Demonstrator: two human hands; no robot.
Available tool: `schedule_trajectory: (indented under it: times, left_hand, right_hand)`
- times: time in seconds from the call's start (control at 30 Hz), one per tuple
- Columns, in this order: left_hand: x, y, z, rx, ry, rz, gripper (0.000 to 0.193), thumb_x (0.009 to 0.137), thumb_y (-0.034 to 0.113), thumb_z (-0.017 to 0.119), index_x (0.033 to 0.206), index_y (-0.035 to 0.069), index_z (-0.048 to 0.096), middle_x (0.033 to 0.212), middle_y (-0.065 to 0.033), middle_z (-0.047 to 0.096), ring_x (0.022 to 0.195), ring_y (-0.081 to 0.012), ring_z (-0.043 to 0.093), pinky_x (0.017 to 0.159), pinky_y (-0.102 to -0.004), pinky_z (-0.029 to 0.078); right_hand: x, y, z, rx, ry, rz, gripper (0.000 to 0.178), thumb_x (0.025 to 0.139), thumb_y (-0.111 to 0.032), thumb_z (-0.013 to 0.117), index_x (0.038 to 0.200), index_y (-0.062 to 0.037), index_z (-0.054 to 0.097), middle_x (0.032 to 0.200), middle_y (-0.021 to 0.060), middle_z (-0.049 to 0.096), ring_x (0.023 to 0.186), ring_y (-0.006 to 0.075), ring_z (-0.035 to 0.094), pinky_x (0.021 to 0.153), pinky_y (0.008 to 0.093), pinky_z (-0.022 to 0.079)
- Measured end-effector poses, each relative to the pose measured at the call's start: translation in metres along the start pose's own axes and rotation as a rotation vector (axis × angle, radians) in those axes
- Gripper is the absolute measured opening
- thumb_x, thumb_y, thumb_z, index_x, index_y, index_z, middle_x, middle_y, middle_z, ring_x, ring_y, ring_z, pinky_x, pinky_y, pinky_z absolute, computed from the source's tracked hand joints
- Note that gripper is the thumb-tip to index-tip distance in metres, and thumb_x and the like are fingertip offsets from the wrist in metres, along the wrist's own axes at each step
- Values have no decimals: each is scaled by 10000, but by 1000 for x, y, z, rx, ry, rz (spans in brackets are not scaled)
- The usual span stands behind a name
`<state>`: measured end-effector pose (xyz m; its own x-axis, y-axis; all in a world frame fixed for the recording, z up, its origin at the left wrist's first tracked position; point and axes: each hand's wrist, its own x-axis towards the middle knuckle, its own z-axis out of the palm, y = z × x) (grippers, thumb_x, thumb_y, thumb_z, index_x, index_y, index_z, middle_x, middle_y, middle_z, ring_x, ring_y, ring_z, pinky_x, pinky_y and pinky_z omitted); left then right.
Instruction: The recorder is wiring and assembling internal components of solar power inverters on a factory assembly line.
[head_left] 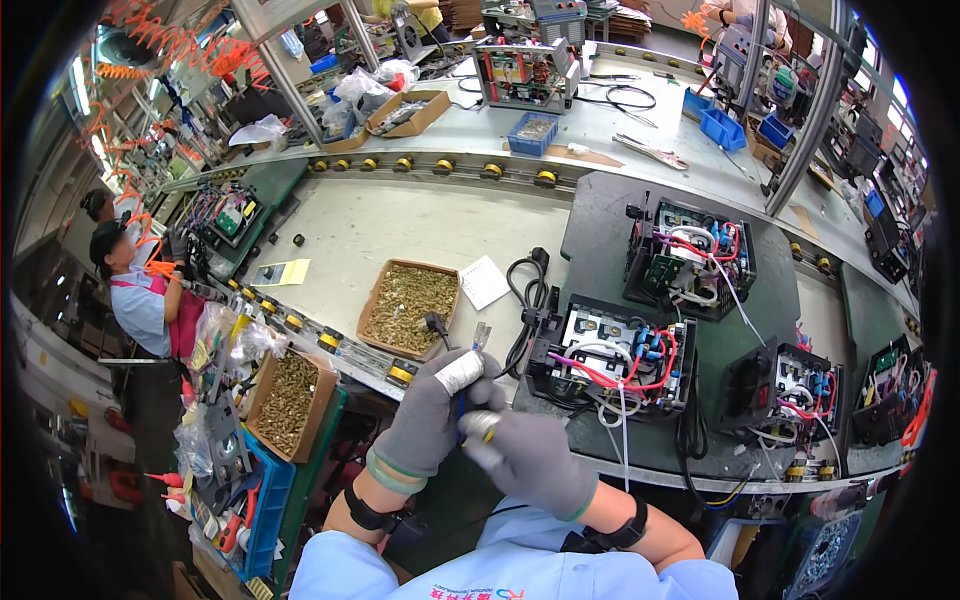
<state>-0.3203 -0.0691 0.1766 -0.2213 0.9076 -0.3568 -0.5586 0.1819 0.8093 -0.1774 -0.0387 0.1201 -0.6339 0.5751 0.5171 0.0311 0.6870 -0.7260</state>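
In front of my chest both grey-gloved hands come close together, white tape round some fingers. My left hand (422, 425) is closed, with a black power cord (517, 362) running into its fingers. A short blue wire (461, 402) shows between the hands. My right hand (535, 460) is closed beside it, its fingertips blurred; what they pinch is hidden. Just beyond the left hand are a black plug (436, 323) and a small metal piece (481, 335). To the right stands an opened electrical unit (610, 355) with red, white and blue wiring.
A cardboard box of small brassy parts (407, 305) lies ahead, and a similar box (290, 405) stands at left above a blue crate (268, 515). More open units (690, 255) rest on dark green boards (600, 225). A co-worker (145, 290) stands at far left.
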Motion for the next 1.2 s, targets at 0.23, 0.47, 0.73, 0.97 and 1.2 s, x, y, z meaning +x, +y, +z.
schedule_trajectory:
  times: [0.23, 0.47, 0.73, 0.97, 1.2]
  left_hand:
    - [-6, 14, -2, 161, -96, -126, 147, 899, 170, 556, 851, 33, 577, 657, 11, 461, 527, -80, 391, 506, -244, 335]
    - [-16, 10, 9, 411, -159, -111, 216, 975, 266, 622, 972, 59, 683, 704, 62, 517, 603, -16, 404, 537, -195, 291]
    - [-20, 9, 20, 530, -138, 26, 136, 956, 133, 646, 1001, 16, 699, 836, 4, 644, 708, -25, 531, 607, -190, 395]
    - [-21, -6, 15, 703, -117, 376, 132, 912, 49, 665, 1015, -24, 704, 901, -78, 711, 833, -101, 638, 765, -271, 516]
    - [-18, -5, 6, 752, -267, 414, 209, 993, 168, 595, 1006, -22, 682, 840, -68, 686, 769, -97, 606, 699, -277, 513]
  right_hand:
    - [10, -7, -52, -290, -42, -106, 205, 844, -152, 684, 1045, -119, 704, 798, 74, 666, 654, 261, 666, 562, 358, 530]
    - [22, 8, -64, 130, 244, 159, 202, 833, -106, 702, 1016, -22, 711, 883, 131, 684, 736, 270, 683, 642, 327, 537]
    - [15, 3, -58, 5, 281, 61, 133, 781, -2, 667, 910, -15, 693, 831, 113, 657, 726, 239, 658, 650, 325, 520]
    - [10, -6, -50, -142, 345, -13, 164, 774, -6, 700, 937, -19, 685, 894, 139, 678, 730, 292, 682, 641, 348, 546]
    - [9, -19, -51, -318, 276, -47, 271, 738, -4, 678, 1007, -22, 708, 926, 139, 683, 744, 301, 680, 654, 360, 553]
